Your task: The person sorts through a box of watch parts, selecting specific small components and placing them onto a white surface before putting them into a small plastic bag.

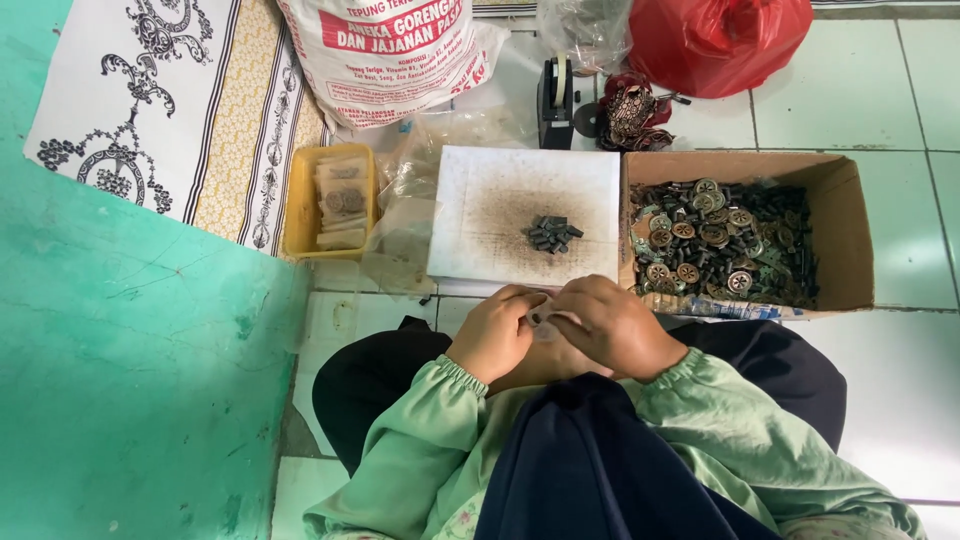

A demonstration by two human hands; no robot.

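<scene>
My left hand (496, 330) and my right hand (612, 322) meet just below the near edge of a white board (480, 200), fingertips pinched together on a small clear packet (542, 318) with a dark part in it. A little pile of small dark metal pieces (552, 233) lies in the middle of the board, just beyond my fingers. To the right, an open cardboard box (845, 235) holds several round wheel-like parts and dark pieces (715, 245). My green sleeves and dark lap fill the bottom of the view.
A yellow tray (300, 205) of filled little packets stands left of the board, with clear plastic bags (410, 190) between them. At the back are a white sack (390, 50), a tape dispenser (556, 100), a red bag (715, 40). A green wall (130, 380) rises at left.
</scene>
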